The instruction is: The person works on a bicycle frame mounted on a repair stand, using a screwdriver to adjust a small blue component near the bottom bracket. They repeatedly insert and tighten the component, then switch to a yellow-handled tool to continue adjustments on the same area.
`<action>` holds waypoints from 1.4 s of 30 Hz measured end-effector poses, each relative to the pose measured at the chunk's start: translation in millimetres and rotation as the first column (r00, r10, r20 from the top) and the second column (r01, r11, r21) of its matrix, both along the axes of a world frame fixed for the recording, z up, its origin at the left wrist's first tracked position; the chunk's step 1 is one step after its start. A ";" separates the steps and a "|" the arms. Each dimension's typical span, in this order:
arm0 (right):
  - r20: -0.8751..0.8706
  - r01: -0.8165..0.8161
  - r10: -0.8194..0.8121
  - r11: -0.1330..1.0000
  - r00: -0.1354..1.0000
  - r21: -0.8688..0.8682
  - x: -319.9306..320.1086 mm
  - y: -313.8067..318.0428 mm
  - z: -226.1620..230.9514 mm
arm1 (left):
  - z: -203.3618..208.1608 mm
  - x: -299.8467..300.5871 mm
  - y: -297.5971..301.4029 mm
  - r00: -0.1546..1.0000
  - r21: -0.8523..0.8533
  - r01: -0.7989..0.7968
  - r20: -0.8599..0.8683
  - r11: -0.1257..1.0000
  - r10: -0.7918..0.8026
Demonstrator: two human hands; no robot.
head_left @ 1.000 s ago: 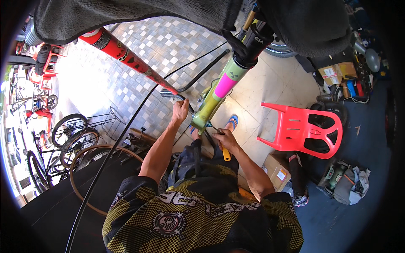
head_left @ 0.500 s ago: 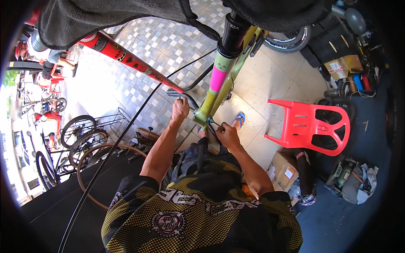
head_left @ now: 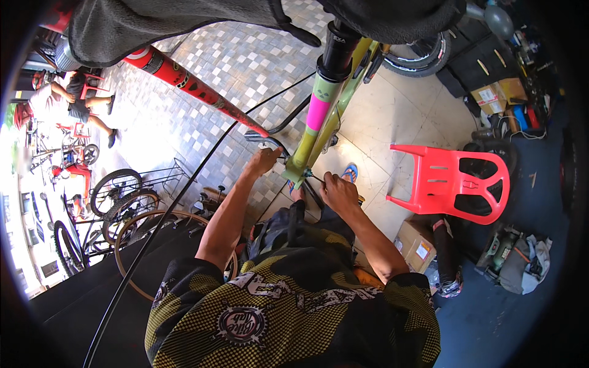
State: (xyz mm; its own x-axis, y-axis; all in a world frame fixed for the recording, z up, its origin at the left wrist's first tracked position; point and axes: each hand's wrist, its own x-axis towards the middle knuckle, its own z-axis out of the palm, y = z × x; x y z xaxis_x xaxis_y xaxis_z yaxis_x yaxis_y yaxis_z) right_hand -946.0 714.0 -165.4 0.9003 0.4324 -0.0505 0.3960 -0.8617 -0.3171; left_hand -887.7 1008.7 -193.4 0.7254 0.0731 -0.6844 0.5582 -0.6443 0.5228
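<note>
An olive-green bicycle frame (head_left: 302,152) with a pink band (head_left: 317,112) hangs lower end down in front of me. My right hand (head_left: 338,191) is closed around a thin dark-shafted tool (head_left: 315,178), whose tip meets the lower end of the frame at a small teal fitting (head_left: 308,172). The tool's exact kind is hidden by my fingers. On the frame's other side, my left hand (head_left: 264,161) is closed with its fingertips close to the frame's lower end. What it grips, if anything, cannot be made out.
A red decorated tube (head_left: 190,86) slants down from the upper left, beside a long black cable (head_left: 202,162). Dark cloth (head_left: 172,30) hangs overhead. A red plastic chair (head_left: 438,178) and cardboard box (head_left: 414,245) are right; several bicycles (head_left: 116,190) and a seated person (head_left: 86,101) are left.
My left hand has shifted slightly down and turned, its fingers now pointing toward the frame. My right hand has moved a little right and rotated. The seated person shows more fully.
</note>
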 end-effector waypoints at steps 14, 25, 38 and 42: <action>-0.957 0.905 0.062 0.313 0.282 0.287 0.3 -8.5 -8.5 | 18.8 -27.5 14.5 0.663 -0.633 -0.630 -0.137 0.450 0.736; -0.948 0.902 0.028 0.302 0.316 0.309 3.8 23.0 -19.2 | 21.4 -27.8 -8.3 0.919 -0.572 -0.347 -0.049 0.743 0.391; -0.865 0.809 -0.091 0.414 0.493 0.417 10.6 28.3 -30.0 | 2.1 -17.4 -2.9 0.965 -0.488 -0.141 0.125 0.861 0.229; -0.753 0.702 -0.159 0.522 0.639 0.485 12.5 26.5 -33.9 | -1.3 -14.0 -1.4 0.968 -0.428 -0.077 0.183 0.900 0.170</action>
